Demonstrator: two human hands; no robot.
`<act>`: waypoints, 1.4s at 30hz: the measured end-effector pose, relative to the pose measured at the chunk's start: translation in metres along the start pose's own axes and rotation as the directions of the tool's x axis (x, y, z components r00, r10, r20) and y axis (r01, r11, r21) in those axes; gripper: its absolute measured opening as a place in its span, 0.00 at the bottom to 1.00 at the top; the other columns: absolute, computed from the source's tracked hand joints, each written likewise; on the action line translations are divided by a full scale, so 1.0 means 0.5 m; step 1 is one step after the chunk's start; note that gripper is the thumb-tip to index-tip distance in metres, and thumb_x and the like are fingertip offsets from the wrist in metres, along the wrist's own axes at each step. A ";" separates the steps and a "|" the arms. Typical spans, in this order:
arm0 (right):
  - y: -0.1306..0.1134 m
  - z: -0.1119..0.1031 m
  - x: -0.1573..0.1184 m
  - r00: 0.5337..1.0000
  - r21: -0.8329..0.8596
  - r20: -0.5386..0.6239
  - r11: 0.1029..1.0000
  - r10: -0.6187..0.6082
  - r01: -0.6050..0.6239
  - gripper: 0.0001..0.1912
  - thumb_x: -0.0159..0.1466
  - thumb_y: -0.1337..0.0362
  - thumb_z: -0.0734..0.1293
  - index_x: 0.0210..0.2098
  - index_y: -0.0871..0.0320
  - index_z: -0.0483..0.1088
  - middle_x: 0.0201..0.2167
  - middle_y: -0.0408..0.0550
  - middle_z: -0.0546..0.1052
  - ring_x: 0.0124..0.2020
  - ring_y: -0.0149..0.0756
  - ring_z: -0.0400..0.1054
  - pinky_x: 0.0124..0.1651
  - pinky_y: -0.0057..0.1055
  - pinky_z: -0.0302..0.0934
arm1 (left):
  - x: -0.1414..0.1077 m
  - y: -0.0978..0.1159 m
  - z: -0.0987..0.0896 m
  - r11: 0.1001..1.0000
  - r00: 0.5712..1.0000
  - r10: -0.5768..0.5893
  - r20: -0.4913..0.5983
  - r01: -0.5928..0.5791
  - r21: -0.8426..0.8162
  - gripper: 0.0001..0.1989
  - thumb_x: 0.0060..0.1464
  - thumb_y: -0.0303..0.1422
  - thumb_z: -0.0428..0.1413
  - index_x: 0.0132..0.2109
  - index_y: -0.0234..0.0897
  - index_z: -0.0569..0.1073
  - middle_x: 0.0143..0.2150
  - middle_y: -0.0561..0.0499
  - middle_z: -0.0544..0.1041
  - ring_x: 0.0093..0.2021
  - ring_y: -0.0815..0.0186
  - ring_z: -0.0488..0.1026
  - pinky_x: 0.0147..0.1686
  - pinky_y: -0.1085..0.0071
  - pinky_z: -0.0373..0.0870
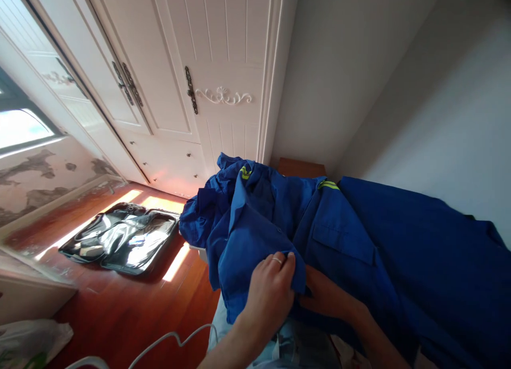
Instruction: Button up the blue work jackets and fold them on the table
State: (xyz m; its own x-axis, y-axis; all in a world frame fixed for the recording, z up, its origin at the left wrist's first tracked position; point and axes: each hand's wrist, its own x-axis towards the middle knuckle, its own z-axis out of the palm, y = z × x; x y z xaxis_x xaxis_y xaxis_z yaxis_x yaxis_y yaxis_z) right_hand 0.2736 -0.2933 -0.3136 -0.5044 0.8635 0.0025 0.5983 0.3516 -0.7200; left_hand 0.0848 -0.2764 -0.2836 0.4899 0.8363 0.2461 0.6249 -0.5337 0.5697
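Note:
A blue work jacket [255, 236] with yellow-green trim lies rumpled across the raised surface in front of me. My left hand [271, 281], with a ring on one finger, pinches the edge of a front panel from above. Close beside it, my right hand [325, 292] grips the same edge from the right, its fingertips partly hidden in the folds. A pocket flap [343, 244] shows on the cloth to the right. The blue cloth stretches on to the right edge of the view.
An open black suitcase [128, 238] lies on the red wooden floor [175, 305] at left. White wardrobe doors [223, 55] stand behind. A white cable [171, 334] crosses the lower left, near a plastic bag [34, 339]. A grey wall [451, 113] rises at right.

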 end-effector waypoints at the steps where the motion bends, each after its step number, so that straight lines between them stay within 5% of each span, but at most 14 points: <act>1: 0.002 -0.005 -0.004 1.000 0.041 -0.003 0.999 0.012 -0.012 0.16 0.53 0.74 0.63 0.40 0.59 0.73 0.45 0.52 0.75 0.50 0.45 0.68 0.57 0.40 0.61 | 0.011 0.010 0.019 0.998 0.992 -0.009 0.130 0.002 0.058 0.26 0.54 0.23 0.50 0.60 0.35 0.71 0.46 0.40 0.77 0.45 0.54 0.74 0.46 0.59 0.73; 4: 0.004 -0.029 -0.024 0.994 0.126 0.005 0.986 0.112 -0.112 0.11 0.55 0.73 0.62 0.35 0.58 0.72 0.41 0.49 0.76 0.43 0.40 0.70 0.51 0.34 0.64 | 0.008 0.009 0.043 0.985 0.935 -0.113 0.335 0.060 0.164 0.25 0.54 0.23 0.49 0.59 0.34 0.72 0.49 0.39 0.75 0.49 0.53 0.72 0.48 0.59 0.70; 8: 0.004 -0.066 -0.059 0.984 0.135 -0.021 0.975 0.179 -0.175 0.07 0.55 0.73 0.63 0.30 0.58 0.71 0.38 0.46 0.77 0.40 0.37 0.71 0.47 0.30 0.63 | -0.062 -0.042 0.017 0.965 0.892 -0.252 0.376 0.204 0.165 0.27 0.53 0.25 0.54 0.61 0.37 0.71 0.54 0.38 0.73 0.53 0.51 0.70 0.53 0.58 0.65; 10: 0.005 -0.080 -0.071 0.986 0.135 -0.045 0.979 0.161 -0.154 0.07 0.56 0.71 0.64 0.32 0.57 0.73 0.39 0.47 0.78 0.41 0.40 0.71 0.47 0.31 0.64 | -0.103 -0.073 0.007 0.958 0.883 -0.281 0.376 0.284 0.048 0.25 0.53 0.31 0.57 0.60 0.40 0.72 0.52 0.41 0.75 0.50 0.53 0.71 0.49 0.62 0.66; 13: 0.005 -0.093 -0.074 0.988 0.130 -0.100 0.986 0.121 -0.108 0.09 0.56 0.68 0.66 0.37 0.56 0.75 0.40 0.49 0.79 0.42 0.42 0.72 0.48 0.33 0.65 | -0.149 -0.114 0.029 0.863 0.857 -0.331 0.395 0.445 -0.240 0.18 0.56 0.46 0.56 0.43 0.37 0.79 0.37 0.46 0.77 0.36 0.61 0.72 0.36 0.69 0.64; 15: 0.006 -0.095 -0.064 0.990 0.135 -0.096 0.986 0.107 -0.093 0.10 0.56 0.67 0.67 0.38 0.56 0.76 0.40 0.49 0.80 0.41 0.42 0.73 0.48 0.33 0.65 | -0.165 -0.134 0.068 0.688 0.806 -0.388 0.446 0.576 -0.442 0.25 0.56 0.54 0.52 0.34 0.33 0.76 0.29 0.48 0.75 0.30 0.65 0.70 0.29 0.72 0.61; 18: 0.006 -0.086 -0.043 0.993 0.162 -0.050 0.982 0.107 -0.098 0.09 0.58 0.67 0.67 0.38 0.56 0.77 0.40 0.48 0.80 0.40 0.41 0.73 0.46 0.33 0.66 | -0.171 -0.143 0.140 0.217 0.698 -0.443 0.563 0.693 -0.688 0.28 0.48 0.56 0.59 0.42 0.33 0.74 0.37 0.46 0.78 0.32 0.64 0.73 0.26 0.73 0.62; 22: 0.010 -0.064 -0.035 0.981 0.256 -0.083 0.955 0.174 -0.148 0.09 0.61 0.64 0.67 0.40 0.57 0.76 0.40 0.49 0.79 0.41 0.41 0.72 0.46 0.34 0.65 | -0.148 -0.121 0.211 -0.442 0.561 -0.446 0.698 0.540 -0.716 0.23 0.48 0.42 0.67 0.46 0.34 0.71 0.46 0.42 0.77 0.42 0.60 0.77 0.35 0.70 0.71; 25: 0.021 -0.038 -0.051 0.946 0.400 -0.167 0.896 0.277 -0.191 0.10 0.63 0.60 0.66 0.41 0.57 0.74 0.36 0.48 0.77 0.38 0.39 0.71 0.42 0.32 0.64 | -0.116 -0.101 0.233 -0.681 0.516 -0.435 0.738 0.348 -0.644 0.11 0.55 0.35 0.62 0.42 0.34 0.71 0.40 0.43 0.78 0.41 0.62 0.78 0.36 0.70 0.72; 28: 0.037 -0.001 -0.075 0.866 0.552 -0.299 0.813 0.401 -0.186 0.12 0.62 0.56 0.68 0.40 0.58 0.73 0.30 0.44 0.73 0.32 0.34 0.67 0.36 0.29 0.62 | -0.095 -0.086 0.231 -0.749 0.514 -0.449 0.731 0.230 -0.621 0.05 0.59 0.31 0.58 0.40 0.34 0.71 0.33 0.48 0.79 0.35 0.64 0.79 0.32 0.72 0.71; 32: 0.052 0.053 -0.094 0.759 0.730 -0.366 0.672 0.539 -0.126 0.16 0.58 0.55 0.71 0.41 0.57 0.72 0.28 0.44 0.73 0.28 0.32 0.65 0.30 0.27 0.60 | -0.097 -0.072 0.210 -0.773 0.585 -0.428 0.689 0.157 -0.614 0.03 0.59 0.28 0.57 0.41 0.36 0.72 0.34 0.49 0.80 0.37 0.61 0.80 0.32 0.69 0.73; 38: 0.038 0.090 -0.084 0.679 0.800 -0.383 0.592 0.627 -0.095 0.20 0.56 0.52 0.72 0.43 0.58 0.75 0.25 0.43 0.72 0.25 0.30 0.62 0.28 0.26 0.57 | -0.112 -0.044 0.187 -0.813 0.620 -0.412 0.668 0.081 -0.576 0.05 0.52 0.24 0.61 0.30 0.32 0.72 0.24 0.53 0.76 0.20 0.74 0.70 0.20 0.77 0.64; 40: 0.031 0.093 -0.077 0.671 0.806 -0.380 0.584 0.637 -0.098 0.20 0.55 0.50 0.73 0.41 0.58 0.76 0.24 0.43 0.71 0.25 0.30 0.61 0.27 0.26 0.56 | -0.109 -0.030 0.185 -0.768 0.649 -0.437 0.622 0.090 -0.634 0.09 0.46 0.26 0.66 0.28 0.32 0.72 0.22 0.54 0.75 0.18 0.75 0.67 0.20 0.77 0.63; 42: 0.024 0.095 -0.071 0.683 0.810 -0.365 0.578 0.633 -0.103 0.20 0.55 0.50 0.74 0.39 0.59 0.76 0.24 0.43 0.70 0.25 0.30 0.60 0.27 0.26 0.55 | -0.105 -0.017 0.185 -0.632 0.653 -0.534 0.537 0.113 -0.767 0.11 0.40 0.28 0.70 0.28 0.32 0.74 0.23 0.53 0.75 0.21 0.73 0.69 0.22 0.76 0.66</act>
State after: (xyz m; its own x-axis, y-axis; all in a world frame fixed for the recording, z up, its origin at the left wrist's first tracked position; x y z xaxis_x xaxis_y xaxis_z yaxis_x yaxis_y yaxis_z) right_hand 0.2693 -0.3371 -0.3552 0.2611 0.9442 -0.2008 -0.1062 -0.1787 -0.9782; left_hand 0.1100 -0.3275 -0.3740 0.3128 0.7640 -0.5643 -0.8054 0.5283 0.2688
